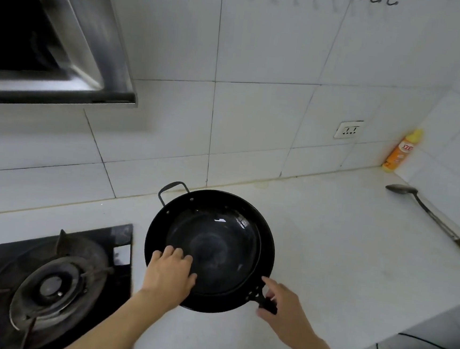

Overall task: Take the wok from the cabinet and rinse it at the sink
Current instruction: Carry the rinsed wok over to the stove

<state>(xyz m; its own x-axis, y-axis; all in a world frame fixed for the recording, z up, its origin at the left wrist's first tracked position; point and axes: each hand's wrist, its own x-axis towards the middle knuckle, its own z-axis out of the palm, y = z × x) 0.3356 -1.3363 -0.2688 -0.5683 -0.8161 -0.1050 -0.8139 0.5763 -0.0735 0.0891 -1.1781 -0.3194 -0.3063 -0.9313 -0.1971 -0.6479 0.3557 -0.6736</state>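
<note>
A black wok [217,240] sits on the white counter, right of the stove, with a small loop handle at its far left rim and a short black handle at its near right. My left hand [168,276] rests on the wok's near left rim, fingers curled over the edge into the bowl. My right hand [281,308] is at the short handle, thumb and fingers around it, index finger pointing at the rim. The sink and the cabinet are out of view.
A gas burner [49,289] on a black hob lies left of the wok. A range hood [67,48] hangs at the upper left. A metal spatula [428,214] and an orange bottle [400,153] are at the far right by the wall. A wall socket [349,130] is nearby.
</note>
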